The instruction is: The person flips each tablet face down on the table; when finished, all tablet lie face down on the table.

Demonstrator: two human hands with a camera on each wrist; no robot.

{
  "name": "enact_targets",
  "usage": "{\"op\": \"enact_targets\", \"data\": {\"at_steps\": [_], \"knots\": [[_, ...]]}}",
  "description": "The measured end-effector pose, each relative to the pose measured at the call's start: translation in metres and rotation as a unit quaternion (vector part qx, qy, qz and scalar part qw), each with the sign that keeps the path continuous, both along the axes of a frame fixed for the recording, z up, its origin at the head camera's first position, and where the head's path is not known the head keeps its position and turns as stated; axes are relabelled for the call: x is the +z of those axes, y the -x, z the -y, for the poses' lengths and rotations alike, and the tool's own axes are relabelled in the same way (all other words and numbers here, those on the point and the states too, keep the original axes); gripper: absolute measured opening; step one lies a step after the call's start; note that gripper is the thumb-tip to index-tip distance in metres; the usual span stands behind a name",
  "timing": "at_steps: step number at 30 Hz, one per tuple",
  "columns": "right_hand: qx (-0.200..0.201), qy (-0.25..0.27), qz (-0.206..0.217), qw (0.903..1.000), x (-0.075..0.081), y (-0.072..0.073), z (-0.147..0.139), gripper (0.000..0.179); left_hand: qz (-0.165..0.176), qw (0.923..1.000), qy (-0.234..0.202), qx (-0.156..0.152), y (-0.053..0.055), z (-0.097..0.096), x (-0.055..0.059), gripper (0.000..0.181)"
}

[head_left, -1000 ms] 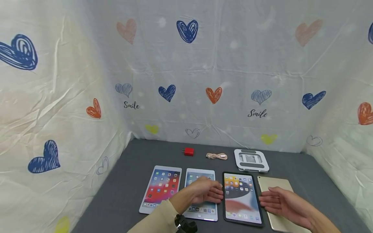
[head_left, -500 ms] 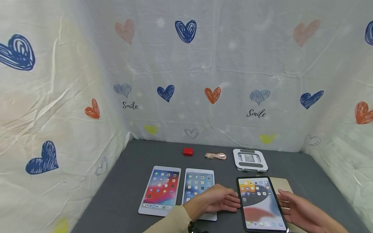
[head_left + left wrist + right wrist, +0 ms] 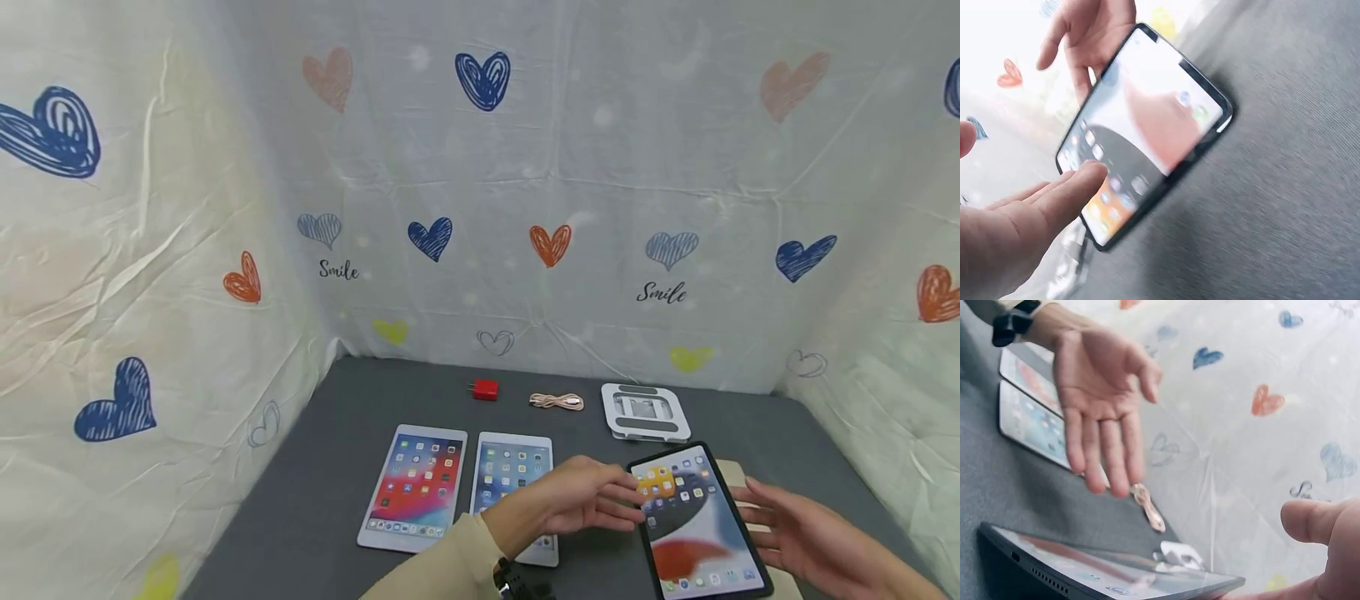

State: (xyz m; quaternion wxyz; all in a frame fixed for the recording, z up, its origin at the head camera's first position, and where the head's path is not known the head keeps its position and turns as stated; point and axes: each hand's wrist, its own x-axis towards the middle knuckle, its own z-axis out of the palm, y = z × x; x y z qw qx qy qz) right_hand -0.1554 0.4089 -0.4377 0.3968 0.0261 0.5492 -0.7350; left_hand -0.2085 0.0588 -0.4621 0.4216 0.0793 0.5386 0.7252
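A tablet with a black frame (image 3: 693, 525) and a lit screen lies tilted over a gold tablet (image 3: 732, 475), covering most of it. Beside its upper left edge is my left hand (image 3: 581, 498), fingers extended; the right wrist view shows the left palm (image 3: 1099, 381) facing across with a gap to the tablet. My right hand (image 3: 813, 529) has its straight fingers at the right edge, and its thumb stands away from the tablet (image 3: 1104, 569) in the right wrist view. Fingertips there are partly hidden by the frame's edge.
Two white tablets, one with a red and blue screen (image 3: 416, 490) and one with a blue screen (image 3: 512, 471), lie to the left. Along the back are a red charger plug (image 3: 485, 390), a bundled cable (image 3: 557, 402) and a white folding stand (image 3: 647, 412). Heart-printed cloth encloses the table.
The black-framed tablet has moved right between both hands, from beside the gold tablet to over it, and has turned slightly. Both hands have moved right too; the left fingers now reach its upper left edge.
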Motion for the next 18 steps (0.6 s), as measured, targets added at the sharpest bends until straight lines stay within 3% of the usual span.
{"op": "enact_targets", "data": {"at_steps": [6,10,18], "knots": [[0.0,-0.072,-0.03,0.997,0.016,0.001,0.015,0.073,-0.009,0.9997,-0.02,-0.009,-0.003,-0.004,0.024,0.034],[0.009,-0.085,-0.048,0.9952,0.022,0.003,0.023,0.075,-0.029,0.999,-0.027,-0.02,-0.005,-0.004,0.037,0.038],[0.01,-0.078,-0.054,0.9954,0.028,0.003,0.037,0.075,-0.042,0.9984,-0.027,-0.028,-0.007,-0.001,0.046,0.049]]}}
